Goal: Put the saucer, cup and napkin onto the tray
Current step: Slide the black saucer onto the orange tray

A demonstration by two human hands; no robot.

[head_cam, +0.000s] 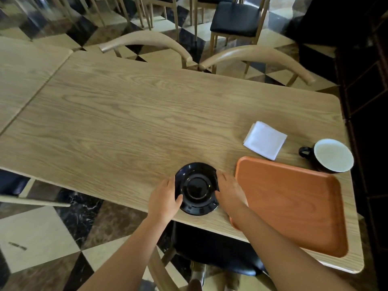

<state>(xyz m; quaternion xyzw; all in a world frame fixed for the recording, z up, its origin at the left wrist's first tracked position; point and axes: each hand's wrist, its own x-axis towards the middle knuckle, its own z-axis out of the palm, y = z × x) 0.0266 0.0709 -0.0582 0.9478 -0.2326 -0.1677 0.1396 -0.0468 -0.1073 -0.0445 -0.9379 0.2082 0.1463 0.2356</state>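
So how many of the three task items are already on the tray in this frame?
0. The saucer sits on the table left of the tray, between both hands. The napkin and cup lie on the table beyond the tray's far edge.

On the tabletop (pixel 126 114) the saucer (pixel 197 188) lies near the front edge, just left of the tray (pixel 294 206), with the napkin (pixel 265 140) and the cup (pixel 330 155) behind the tray.
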